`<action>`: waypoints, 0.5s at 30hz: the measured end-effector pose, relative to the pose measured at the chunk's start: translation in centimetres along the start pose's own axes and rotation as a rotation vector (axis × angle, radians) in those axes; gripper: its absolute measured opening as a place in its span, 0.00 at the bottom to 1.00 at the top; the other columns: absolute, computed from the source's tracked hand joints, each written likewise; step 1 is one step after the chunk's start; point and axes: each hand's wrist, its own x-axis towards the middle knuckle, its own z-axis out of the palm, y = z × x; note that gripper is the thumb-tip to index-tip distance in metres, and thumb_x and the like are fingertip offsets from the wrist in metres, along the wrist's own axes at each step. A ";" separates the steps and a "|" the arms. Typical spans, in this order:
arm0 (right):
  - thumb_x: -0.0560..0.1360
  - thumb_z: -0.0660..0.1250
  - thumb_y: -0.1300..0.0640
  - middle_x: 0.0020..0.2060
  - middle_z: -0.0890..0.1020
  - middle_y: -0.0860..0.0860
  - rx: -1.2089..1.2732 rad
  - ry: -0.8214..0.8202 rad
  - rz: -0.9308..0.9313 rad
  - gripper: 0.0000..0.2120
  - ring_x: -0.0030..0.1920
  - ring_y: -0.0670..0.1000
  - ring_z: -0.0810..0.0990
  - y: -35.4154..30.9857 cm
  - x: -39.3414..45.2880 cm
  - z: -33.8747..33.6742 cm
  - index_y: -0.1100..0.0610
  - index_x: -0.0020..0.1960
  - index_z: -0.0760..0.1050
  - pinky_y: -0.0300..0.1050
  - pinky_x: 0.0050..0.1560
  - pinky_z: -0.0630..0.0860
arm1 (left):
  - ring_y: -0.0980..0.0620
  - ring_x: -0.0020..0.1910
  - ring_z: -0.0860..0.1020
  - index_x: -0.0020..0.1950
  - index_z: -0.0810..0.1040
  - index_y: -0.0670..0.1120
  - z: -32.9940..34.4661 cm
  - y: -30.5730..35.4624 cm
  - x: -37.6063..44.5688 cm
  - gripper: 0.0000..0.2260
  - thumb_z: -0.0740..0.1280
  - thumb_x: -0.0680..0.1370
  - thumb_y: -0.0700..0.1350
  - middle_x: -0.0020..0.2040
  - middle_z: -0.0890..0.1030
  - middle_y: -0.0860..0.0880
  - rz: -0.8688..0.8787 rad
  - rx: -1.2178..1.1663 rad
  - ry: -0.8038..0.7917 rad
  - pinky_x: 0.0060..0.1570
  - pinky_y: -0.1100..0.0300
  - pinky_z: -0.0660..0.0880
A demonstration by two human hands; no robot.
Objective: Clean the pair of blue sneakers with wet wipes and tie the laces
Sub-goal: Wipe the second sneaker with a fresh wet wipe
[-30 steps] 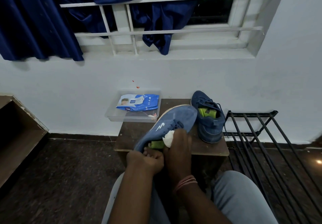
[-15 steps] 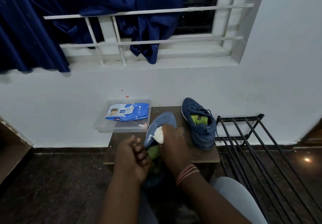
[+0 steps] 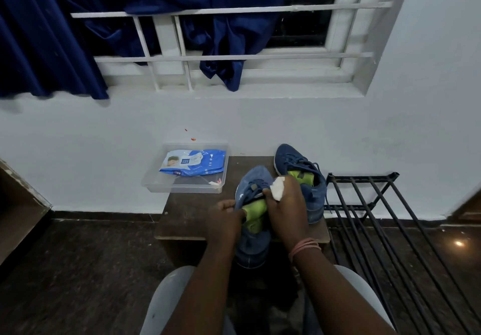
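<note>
Hands work one sneaker (image 3: 253,186): left hand (image 3: 225,217) grips its collar, right hand (image 3: 285,204) pinches a wipe (image 3: 278,191). Cleaning seems midway; second sneaker (image 3: 302,178) and laces remain.

Blue sneaker (image 3: 253,186) held; its mate (image 3: 299,168) tabled.

Room in a home, barred window (image 3: 234,56) hung with a blue curtain (image 3: 46,35), white plastered wall (image 3: 338,131), dark stone floor (image 3: 78,269), black metal shoe rack (image 3: 385,220) beside a small wooden desk (image 3: 192,217)
</note>
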 end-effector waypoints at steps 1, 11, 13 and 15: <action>0.76 0.71 0.58 0.44 0.73 0.46 0.031 0.029 0.044 0.11 0.44 0.39 0.72 0.1 -0.4 -0.2 0.54 0.50 0.68 0.36 0.44 0.68 | 0.44 0.42 0.85 0.50 0.84 0.40 0.0 -0.3 0.3 0.11 0.76 0.69 0.33 0.41 0.86 0.44 -0.004 0.019 0.011 0.47 0.48 0.84; 0.77 0.72 0.54 0.46 0.82 0.49 0.349 -0.064 0.321 0.07 0.48 0.42 0.81 2.3 -5.8 -2.0 0.53 0.52 0.75 0.39 0.47 0.77 | 0.50 0.38 0.85 0.43 0.85 0.49 0.3 -1.5 -0.2 0.07 0.80 0.69 0.43 0.37 0.86 0.50 0.038 0.042 0.127 0.43 0.50 0.84; 0.77 0.71 0.52 0.48 0.83 0.52 0.459 -0.100 0.367 0.09 0.51 0.48 0.83 2.2 -5.9 -2.6 0.55 0.54 0.76 0.47 0.49 0.80 | 0.48 0.39 0.85 0.45 0.85 0.47 0.4 -1.4 -0.2 0.07 0.80 0.70 0.42 0.38 0.87 0.48 0.026 0.008 0.134 0.43 0.49 0.83; 0.78 0.70 0.50 0.48 0.83 0.54 0.538 -0.112 0.391 0.13 0.50 0.51 0.83 1.8 -5.7 -2.8 0.58 0.55 0.74 0.46 0.48 0.80 | 0.45 0.41 0.86 0.48 0.85 0.44 0.6 -1.3 -0.2 0.08 0.79 0.71 0.41 0.39 0.87 0.46 0.012 -0.029 0.124 0.42 0.48 0.83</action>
